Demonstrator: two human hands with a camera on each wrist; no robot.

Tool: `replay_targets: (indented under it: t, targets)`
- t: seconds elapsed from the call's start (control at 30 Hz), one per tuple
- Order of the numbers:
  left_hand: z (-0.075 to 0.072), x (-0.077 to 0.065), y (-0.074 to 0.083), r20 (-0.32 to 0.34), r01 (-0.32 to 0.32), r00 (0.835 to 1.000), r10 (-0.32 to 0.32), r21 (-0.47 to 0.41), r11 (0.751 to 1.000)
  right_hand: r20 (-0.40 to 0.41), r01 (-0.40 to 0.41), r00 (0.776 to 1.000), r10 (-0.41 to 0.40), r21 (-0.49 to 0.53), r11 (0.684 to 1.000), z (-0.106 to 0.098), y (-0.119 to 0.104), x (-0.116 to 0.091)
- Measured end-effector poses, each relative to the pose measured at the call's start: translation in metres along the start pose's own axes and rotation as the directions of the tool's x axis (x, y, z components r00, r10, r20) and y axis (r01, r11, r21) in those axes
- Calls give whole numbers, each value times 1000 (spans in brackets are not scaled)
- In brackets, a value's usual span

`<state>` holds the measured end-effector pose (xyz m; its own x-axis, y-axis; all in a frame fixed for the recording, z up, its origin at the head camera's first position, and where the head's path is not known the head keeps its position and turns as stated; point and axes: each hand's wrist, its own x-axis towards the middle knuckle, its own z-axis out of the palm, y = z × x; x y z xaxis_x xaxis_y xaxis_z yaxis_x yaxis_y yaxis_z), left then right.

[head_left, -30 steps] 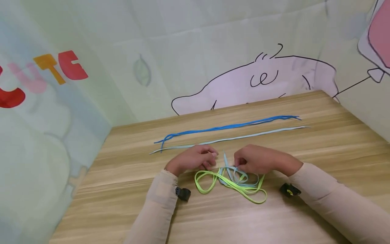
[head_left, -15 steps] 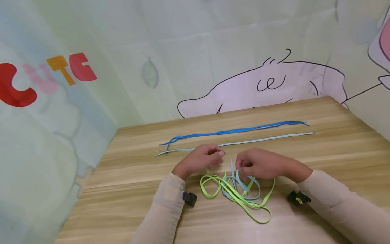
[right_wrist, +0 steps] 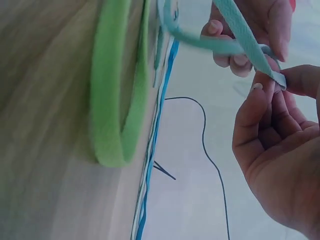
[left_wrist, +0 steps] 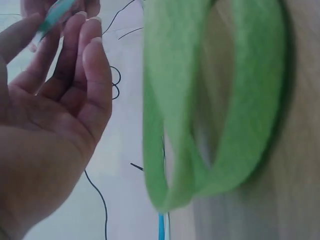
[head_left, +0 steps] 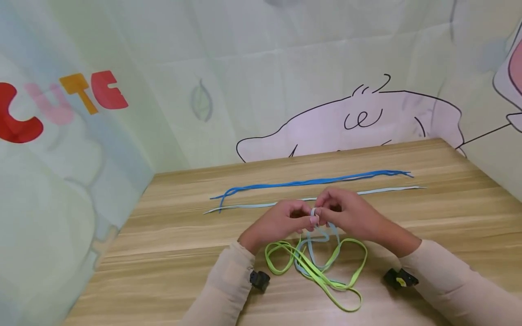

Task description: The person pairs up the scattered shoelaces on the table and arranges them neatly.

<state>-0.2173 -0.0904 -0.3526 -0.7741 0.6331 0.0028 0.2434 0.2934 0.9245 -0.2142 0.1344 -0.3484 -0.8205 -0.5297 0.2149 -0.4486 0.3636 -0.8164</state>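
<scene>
Head view: left hand, right hand pinch pale-blue lace.

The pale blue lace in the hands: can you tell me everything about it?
It's a flat, narrow pale blue lace, soft and woven-looking. The left hand and right hand pinch it, bent, above the wooden table. The rest droops in loose curves that cross the green lace. Its ends are hard to spot.

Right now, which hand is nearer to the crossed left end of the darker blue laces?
Left. In the head view, the left hand is right of and below the laces' crossed end; the right hand is farther right, past the left.
</scene>
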Motion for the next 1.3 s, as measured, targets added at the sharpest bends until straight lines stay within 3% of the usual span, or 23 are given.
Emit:
replay_targets:
  t: [0.3, 0.5, 0.67, 0.87, 1.1, 1.3]
  targets:
    - [-8, -4, -2, -91, -57, 995, 45, -135, 989, -22, -6, 1000, 7, 56, 998, -6, -2, -1]
    - [-7, -2, -4, -117, -104, 990, 83, -187, 977, -46, 25, 999, -22, 70, 997, -13, -2, -6]
    - [-7, -2, -5, -156, -108, 985, 71, -242, 964, -84, 30, 996, -29, 9, 1000, -18, -7, -12]
    - [-12, -5, -4, -260, -133, 964, 51, -306, 943, -140, 12, 990, -25, -91, 996, -29, -20, -12]
    - [-16, -9, -2, -258, -159, 964, 71, -339, 927, -204, 35, 977, -67, -154, 987, -39, -26, -14]
    - [-19, -10, 0, -270, -177, 959, 82, -348, 921, -203, 40, 976, -77, -180, 983, -46, -25, -16]
